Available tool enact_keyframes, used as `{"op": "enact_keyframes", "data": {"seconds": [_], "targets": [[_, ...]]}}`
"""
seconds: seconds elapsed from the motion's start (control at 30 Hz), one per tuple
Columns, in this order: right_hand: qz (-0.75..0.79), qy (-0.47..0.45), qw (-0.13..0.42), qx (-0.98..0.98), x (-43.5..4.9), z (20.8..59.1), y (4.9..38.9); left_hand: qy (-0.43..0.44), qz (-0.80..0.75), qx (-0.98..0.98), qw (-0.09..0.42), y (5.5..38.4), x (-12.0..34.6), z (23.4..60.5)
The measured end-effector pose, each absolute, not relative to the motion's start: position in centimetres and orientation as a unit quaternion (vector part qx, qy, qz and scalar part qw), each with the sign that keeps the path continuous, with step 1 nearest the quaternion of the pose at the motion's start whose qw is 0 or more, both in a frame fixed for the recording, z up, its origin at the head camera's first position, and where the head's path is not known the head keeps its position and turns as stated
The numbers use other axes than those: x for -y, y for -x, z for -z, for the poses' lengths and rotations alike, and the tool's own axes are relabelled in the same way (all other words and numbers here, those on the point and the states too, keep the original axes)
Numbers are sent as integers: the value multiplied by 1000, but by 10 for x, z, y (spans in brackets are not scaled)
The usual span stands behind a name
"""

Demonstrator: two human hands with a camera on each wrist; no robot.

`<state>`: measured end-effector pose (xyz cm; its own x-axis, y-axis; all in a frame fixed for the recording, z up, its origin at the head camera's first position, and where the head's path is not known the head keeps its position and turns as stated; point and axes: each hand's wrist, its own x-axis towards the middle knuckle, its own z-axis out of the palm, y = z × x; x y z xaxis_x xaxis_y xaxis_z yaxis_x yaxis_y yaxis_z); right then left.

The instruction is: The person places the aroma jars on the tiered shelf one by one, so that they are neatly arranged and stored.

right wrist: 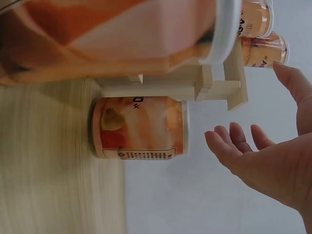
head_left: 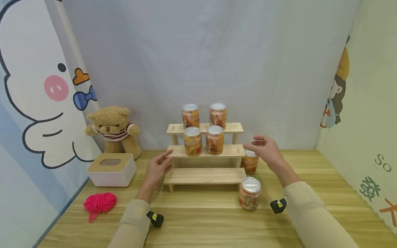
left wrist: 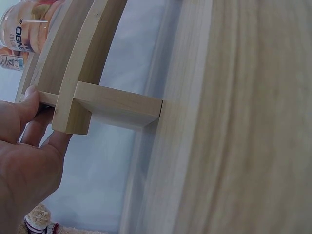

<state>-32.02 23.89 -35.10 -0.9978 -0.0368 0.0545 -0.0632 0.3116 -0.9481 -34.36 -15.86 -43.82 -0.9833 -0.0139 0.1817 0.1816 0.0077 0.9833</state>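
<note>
A three-tier wooden stand (head_left: 204, 176) is on the table. My left hand (head_left: 158, 167) grips its left end near the middle tier, with the thumb (left wrist: 30, 100) against the wood and the other fingers partly hidden behind it. Above a can (head_left: 250, 163) beside the stand's right side, my right hand (head_left: 266, 151) holds nothing, thumb and fingers spread apart. Two cans with silver lids, one of them a can (head_left: 193, 142) at the left, stand on the middle tier. Two more, including a can (head_left: 218, 116), are on the top tier. Another can (head_left: 249, 198) stands at the front right corner.
At the left sit a teddy bear (head_left: 113, 132) in a striped shirt, a white tissue box (head_left: 111, 175) with a wooden lid, and a bundle of pink yarn (head_left: 100, 203). A grey curtain (head_left: 211, 58) hangs behind the wooden table (head_left: 198, 220).
</note>
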Motion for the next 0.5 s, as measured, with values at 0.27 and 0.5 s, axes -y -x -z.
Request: {"op": "enact_keyframes", "data": {"seconds": [0.27,0.5], "targets": [[-553,3,15,833,-256,373,330,59,703,705,74,344,161,438],[-532,-12,-35,846,-262,396,344,61,708,699,75,344,159,438]]}}
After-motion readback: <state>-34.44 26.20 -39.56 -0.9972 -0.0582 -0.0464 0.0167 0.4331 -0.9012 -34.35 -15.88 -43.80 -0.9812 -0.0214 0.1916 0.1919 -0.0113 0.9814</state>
